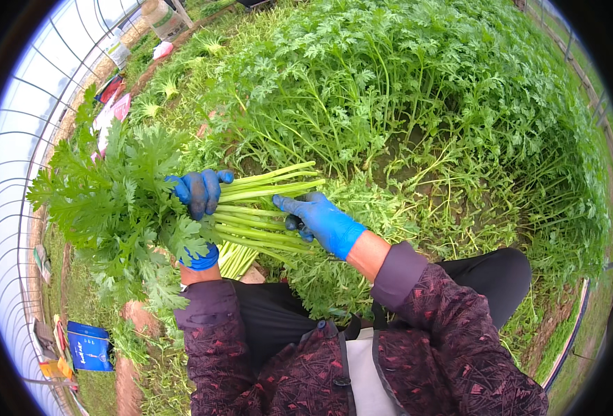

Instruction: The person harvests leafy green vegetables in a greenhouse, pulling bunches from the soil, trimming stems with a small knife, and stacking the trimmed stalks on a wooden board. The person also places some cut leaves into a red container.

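Note:
My left hand (200,192), in a soiled blue glove, is closed around a bunch of leafy green stalks (265,226). The lobed leaves (119,203) spread to the left of it, and the pale cut stems fan out to the right. At those stems is my right hand (319,221), also blue-gloved, its thumb and fingers at the stem ends; whether it grips any is hard to tell. Below the bunch, more cut stems (236,260) lie beside my leg, partly hidden by the left wrist and leaves.
A dense stand of the same leafy plants (415,67) grows ahead and to the right. Small cut bunches (170,88) lie on the ground at the upper left. A blue bag (89,347) is at the lower left, near the ribbed plastic greenhouse wall (12,192). A white sack (163,21) stands farther off.

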The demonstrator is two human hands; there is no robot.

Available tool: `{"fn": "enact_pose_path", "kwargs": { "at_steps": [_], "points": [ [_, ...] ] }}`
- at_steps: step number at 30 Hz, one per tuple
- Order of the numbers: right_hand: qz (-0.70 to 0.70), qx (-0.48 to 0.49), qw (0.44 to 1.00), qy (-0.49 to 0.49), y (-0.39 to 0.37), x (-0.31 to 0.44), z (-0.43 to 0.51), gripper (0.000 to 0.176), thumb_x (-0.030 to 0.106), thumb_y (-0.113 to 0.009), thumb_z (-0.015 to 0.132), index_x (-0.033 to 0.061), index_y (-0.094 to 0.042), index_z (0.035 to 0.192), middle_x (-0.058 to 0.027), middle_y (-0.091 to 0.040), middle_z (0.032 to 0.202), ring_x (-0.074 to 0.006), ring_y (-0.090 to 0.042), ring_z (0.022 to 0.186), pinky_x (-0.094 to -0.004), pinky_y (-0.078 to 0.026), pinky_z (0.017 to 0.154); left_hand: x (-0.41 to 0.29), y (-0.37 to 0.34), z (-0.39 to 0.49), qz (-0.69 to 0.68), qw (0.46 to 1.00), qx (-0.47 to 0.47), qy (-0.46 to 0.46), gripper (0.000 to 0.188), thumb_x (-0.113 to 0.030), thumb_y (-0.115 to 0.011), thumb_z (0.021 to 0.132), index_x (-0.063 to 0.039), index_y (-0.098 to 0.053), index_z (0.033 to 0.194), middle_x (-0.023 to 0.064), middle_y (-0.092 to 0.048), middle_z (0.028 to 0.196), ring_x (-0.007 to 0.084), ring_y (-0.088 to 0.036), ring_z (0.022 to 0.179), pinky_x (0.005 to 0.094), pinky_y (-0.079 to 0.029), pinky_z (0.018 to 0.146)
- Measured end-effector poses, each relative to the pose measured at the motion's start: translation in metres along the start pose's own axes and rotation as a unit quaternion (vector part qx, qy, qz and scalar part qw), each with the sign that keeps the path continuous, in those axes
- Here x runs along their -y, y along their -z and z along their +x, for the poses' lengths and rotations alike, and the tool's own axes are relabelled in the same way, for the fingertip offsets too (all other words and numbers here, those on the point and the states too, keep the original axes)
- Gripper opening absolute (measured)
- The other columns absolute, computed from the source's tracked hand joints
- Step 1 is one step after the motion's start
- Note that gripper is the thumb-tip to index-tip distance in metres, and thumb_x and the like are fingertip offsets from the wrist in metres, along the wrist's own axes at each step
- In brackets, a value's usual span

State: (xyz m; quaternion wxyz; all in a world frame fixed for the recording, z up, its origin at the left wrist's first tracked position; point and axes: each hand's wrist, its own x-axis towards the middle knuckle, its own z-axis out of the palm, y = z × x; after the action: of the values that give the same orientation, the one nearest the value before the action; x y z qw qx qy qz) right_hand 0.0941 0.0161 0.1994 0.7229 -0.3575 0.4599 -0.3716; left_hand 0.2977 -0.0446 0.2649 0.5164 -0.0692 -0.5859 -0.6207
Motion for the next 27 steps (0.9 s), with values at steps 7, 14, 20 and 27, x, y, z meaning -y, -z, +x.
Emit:
{"fn": "enact_pose_path", "kwargs": {
  "at_steps": [7, 14, 20, 27],
  "points": [
    [0.285, 0.023, 0.958, 0.034, -0.013, -0.029, 0.016, 0.017, 0.016, -0.063, 0.091, -0.0003, -0.063, 0.096, -0.0043, -0.06, 0.069, -0.0102, -0.049, 0.051, -0.0245, -0.038, 0.043, -0.001, 0.003, -0.005, 0.044, 0.999, -0.016, 0.01, 0.026, -0.032, -0.044, 0.1, -0.016, -0.053, 0.081, -0.0038, -0.04, 0.061, 0.0143, -0.04, 0.062, 0.0432, -0.035, 0.093],
    [0.043, -0.235, 0.97, 0.051, 0.101, -0.084, 0.027, 0.023, 0.017, -0.065, 0.09, -0.0026, -0.064, 0.101, -0.0068, -0.065, 0.069, -0.0153, -0.058, 0.051, -0.0302, -0.048, 0.048, -0.037, -0.005, -0.011, -0.085, 0.985, -0.101, -0.115, 0.017, -0.029, -0.054, 0.091, -0.016, -0.059, 0.101, -0.0036, -0.041, 0.064, 0.0139, -0.043, 0.067, 0.0453, -0.035, 0.097],
    [-0.182, 0.029, 0.958, 0.221, 0.104, -0.089, 0.041, 0.052, 0.023, -0.074, 0.083, 0.0001, -0.056, 0.127, -0.0089, -0.067, 0.111, -0.0186, -0.065, 0.094, -0.0336, -0.051, 0.083, -0.02, -0.035, -0.001, -0.237, 0.938, -0.145, -0.206, 0.021, -0.027, -0.053, 0.092, -0.015, -0.062, 0.107, -0.0049, -0.041, 0.064, 0.0124, -0.044, 0.066, 0.042, -0.037, 0.097],
    [0.251, 0.25, 0.935, 0.033, 0.039, -0.045, 0.002, 0.04, 0.017, -0.074, 0.084, 0.0031, -0.063, 0.119, -0.0085, -0.067, 0.112, -0.0163, -0.064, 0.096, -0.032, -0.053, 0.084, 0.0, -0.049, -0.002, -0.302, 0.925, -0.164, -0.166, 0.025, -0.024, -0.054, 0.091, -0.012, -0.06, 0.112, -0.0043, -0.041, 0.066, 0.0121, -0.045, 0.067, 0.0394, -0.038, 0.098]
  ]
}}
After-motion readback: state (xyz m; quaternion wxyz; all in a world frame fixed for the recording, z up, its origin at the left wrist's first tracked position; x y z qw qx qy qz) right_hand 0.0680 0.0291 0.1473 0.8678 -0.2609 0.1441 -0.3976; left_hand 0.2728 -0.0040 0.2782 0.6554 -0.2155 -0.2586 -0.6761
